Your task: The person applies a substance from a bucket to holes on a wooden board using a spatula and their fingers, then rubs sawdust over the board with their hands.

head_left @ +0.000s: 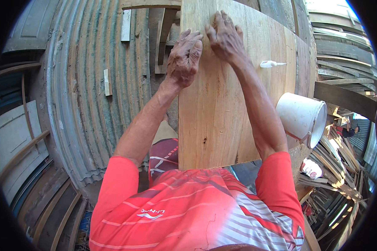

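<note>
A broad wooden board (205, 104), made of planks joined edge to edge, lies in front of me. My left hand (184, 57) is at its left edge, fingers loosely stretched away from me, thumb apart, with nothing visible in it. Farther right and forward, my right hand (226, 37) rests on the board's far part, its fingers spread. A small brown patch shows between its thumb and fingers; I cannot tell what it is. To the right of my right forearm, a small white bottle with a thin nozzle (269, 64) lies on the board.
A white bucket (295, 111) stands at the board's right side. Corrugated metal sheeting (98, 100) spans the left, carrying two small wood offcuts (107, 82). Stacked planks (343, 50) and scrap wood (337, 163) fill the right. Another person (349, 131) is far off at right.
</note>
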`<move>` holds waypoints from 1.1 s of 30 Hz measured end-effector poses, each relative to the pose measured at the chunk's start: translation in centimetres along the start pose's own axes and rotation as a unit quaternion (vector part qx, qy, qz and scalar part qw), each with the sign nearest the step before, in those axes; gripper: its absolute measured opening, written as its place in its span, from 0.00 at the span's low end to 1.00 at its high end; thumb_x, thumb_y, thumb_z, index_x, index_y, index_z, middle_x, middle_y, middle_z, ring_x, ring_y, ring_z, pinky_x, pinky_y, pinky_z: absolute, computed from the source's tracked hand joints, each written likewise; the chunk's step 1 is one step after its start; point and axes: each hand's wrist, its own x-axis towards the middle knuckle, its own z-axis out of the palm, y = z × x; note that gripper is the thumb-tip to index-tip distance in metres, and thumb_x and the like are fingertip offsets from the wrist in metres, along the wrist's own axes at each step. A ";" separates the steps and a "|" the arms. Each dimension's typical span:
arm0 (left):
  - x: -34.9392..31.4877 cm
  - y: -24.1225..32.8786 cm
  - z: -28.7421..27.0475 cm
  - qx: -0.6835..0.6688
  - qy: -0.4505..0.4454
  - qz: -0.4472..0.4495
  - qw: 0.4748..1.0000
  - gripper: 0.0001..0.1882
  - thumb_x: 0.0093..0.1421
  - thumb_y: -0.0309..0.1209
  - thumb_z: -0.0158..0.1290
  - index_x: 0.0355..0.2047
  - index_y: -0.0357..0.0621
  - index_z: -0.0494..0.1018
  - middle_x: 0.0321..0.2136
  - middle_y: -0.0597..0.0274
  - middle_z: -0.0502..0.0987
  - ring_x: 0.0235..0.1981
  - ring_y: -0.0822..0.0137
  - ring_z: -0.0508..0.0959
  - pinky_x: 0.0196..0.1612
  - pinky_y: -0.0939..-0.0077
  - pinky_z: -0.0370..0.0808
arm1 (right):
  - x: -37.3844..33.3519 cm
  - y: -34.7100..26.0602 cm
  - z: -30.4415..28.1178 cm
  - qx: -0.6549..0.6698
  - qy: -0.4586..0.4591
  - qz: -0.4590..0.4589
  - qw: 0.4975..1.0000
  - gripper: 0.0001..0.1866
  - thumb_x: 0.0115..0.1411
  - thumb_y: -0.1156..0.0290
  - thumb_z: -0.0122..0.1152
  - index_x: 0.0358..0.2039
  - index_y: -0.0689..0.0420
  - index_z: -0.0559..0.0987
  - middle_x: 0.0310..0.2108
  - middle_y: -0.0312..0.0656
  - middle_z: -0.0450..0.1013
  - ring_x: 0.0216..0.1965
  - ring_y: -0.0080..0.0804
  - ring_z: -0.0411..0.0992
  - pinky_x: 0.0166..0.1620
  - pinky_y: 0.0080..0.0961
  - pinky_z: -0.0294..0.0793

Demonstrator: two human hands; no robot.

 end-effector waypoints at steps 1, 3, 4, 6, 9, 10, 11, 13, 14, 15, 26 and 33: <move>0.0 -0.1 0.0 0.001 0.002 0.003 1.000 0.25 0.78 0.44 0.45 0.56 0.34 0.78 0.58 0.43 0.79 0.67 0.40 0.71 0.70 0.52 0.66 | -0.6 -0.4 0.2 0.006 0.010 -0.008 1.000 0.39 0.72 0.48 0.46 0.74 0.62 0.61 0.78 0.53 0.53 0.78 0.49 0.52 0.74 0.61 0.49; 0.2 0.5 0.3 -0.013 0.003 0.005 1.000 0.25 0.78 0.44 0.44 0.56 0.34 0.78 0.58 0.42 0.79 0.67 0.40 0.71 0.70 0.52 0.67 | -1.9 0.0 1.0 -0.044 0.030 -0.050 0.997 0.40 0.72 0.48 0.46 0.75 0.62 0.59 0.78 0.54 0.53 0.78 0.49 0.52 0.74 0.59 0.51; 0.6 0.6 0.2 -0.013 -0.001 0.006 1.000 0.25 0.78 0.44 0.44 0.55 0.33 0.78 0.58 0.42 0.79 0.67 0.40 0.71 0.70 0.52 0.67 | -1.7 0.6 1.2 -0.054 0.032 -0.054 0.997 0.40 0.72 0.48 0.47 0.75 0.62 0.59 0.78 0.54 0.53 0.78 0.49 0.52 0.74 0.59 0.51; -0.2 0.5 0.0 -0.010 -0.006 -0.005 1.000 0.25 0.78 0.44 0.44 0.55 0.33 0.78 0.57 0.42 0.79 0.67 0.41 0.71 0.70 0.52 0.67 | -2.3 0.2 1.0 -0.048 0.024 -0.040 0.998 0.41 0.71 0.48 0.48 0.75 0.62 0.59 0.77 0.55 0.54 0.78 0.51 0.52 0.74 0.59 0.51; 0.1 0.0 -0.1 -0.006 0.005 -0.005 1.000 0.25 0.78 0.44 0.44 0.55 0.33 0.78 0.57 0.42 0.79 0.67 0.41 0.71 0.70 0.52 0.67 | -0.7 -0.1 -0.4 -0.012 0.030 0.001 0.999 0.42 0.71 0.46 0.50 0.74 0.64 0.60 0.76 0.59 0.55 0.78 0.55 0.51 0.74 0.59 0.49; 0.1 0.0 0.0 -0.006 0.008 -0.005 1.000 0.25 0.78 0.44 0.44 0.55 0.33 0.78 0.57 0.43 0.79 0.67 0.41 0.71 0.70 0.52 0.67 | -1.0 0.0 0.1 -0.016 0.036 0.030 0.999 0.43 0.71 0.44 0.48 0.74 0.67 0.60 0.76 0.61 0.55 0.78 0.57 0.50 0.74 0.59 0.48; -0.1 0.2 0.3 -0.009 0.008 -0.009 1.000 0.25 0.78 0.44 0.44 0.55 0.33 0.78 0.57 0.43 0.79 0.67 0.41 0.71 0.70 0.53 0.67 | -0.8 0.2 0.3 -0.022 0.035 0.038 0.998 0.44 0.71 0.43 0.48 0.74 0.67 0.60 0.76 0.61 0.54 0.78 0.57 0.50 0.74 0.59 0.47; 0.0 0.0 0.4 0.000 -0.011 -0.015 1.000 0.25 0.79 0.43 0.42 0.58 0.35 0.77 0.60 0.47 0.78 0.70 0.46 0.69 0.72 0.56 0.64 | 0.4 0.7 0.7 -0.035 0.031 0.055 0.997 0.45 0.71 0.42 0.47 0.74 0.68 0.59 0.76 0.61 0.53 0.78 0.57 0.50 0.75 0.60 0.47; 0.1 0.0 0.3 0.001 -0.013 -0.016 1.000 0.25 0.79 0.43 0.43 0.58 0.35 0.78 0.60 0.47 0.78 0.70 0.46 0.69 0.72 0.56 0.64 | 1.0 0.5 0.8 -0.033 0.028 0.056 0.998 0.45 0.71 0.42 0.47 0.74 0.68 0.59 0.76 0.61 0.53 0.78 0.56 0.50 0.75 0.60 0.46; 0.1 0.1 0.2 0.001 -0.015 -0.016 1.000 0.25 0.79 0.43 0.43 0.58 0.35 0.78 0.60 0.47 0.78 0.70 0.46 0.68 0.72 0.56 0.64 | 1.8 0.3 0.8 -0.031 0.025 0.057 0.998 0.45 0.71 0.42 0.47 0.74 0.67 0.58 0.77 0.61 0.53 0.78 0.56 0.50 0.75 0.60 0.46; -0.2 0.4 0.2 0.000 -0.014 -0.014 1.000 0.24 0.79 0.43 0.43 0.58 0.37 0.78 0.60 0.47 0.78 0.70 0.46 0.69 0.72 0.56 0.64 | 1.9 1.0 0.7 -0.041 0.005 0.012 0.999 0.41 0.71 0.44 0.46 0.75 0.60 0.62 0.78 0.54 0.54 0.79 0.51 0.50 0.76 0.60 0.46; -0.1 0.0 -0.2 0.008 -0.009 -0.012 1.000 0.23 0.78 0.42 0.44 0.58 0.37 0.78 0.60 0.48 0.78 0.69 0.46 0.69 0.72 0.56 0.65 | 0.8 0.6 -1.2 0.033 -0.011 -0.022 0.999 0.41 0.73 0.45 0.44 0.76 0.60 0.58 0.78 0.56 0.51 0.79 0.49 0.49 0.76 0.57 0.47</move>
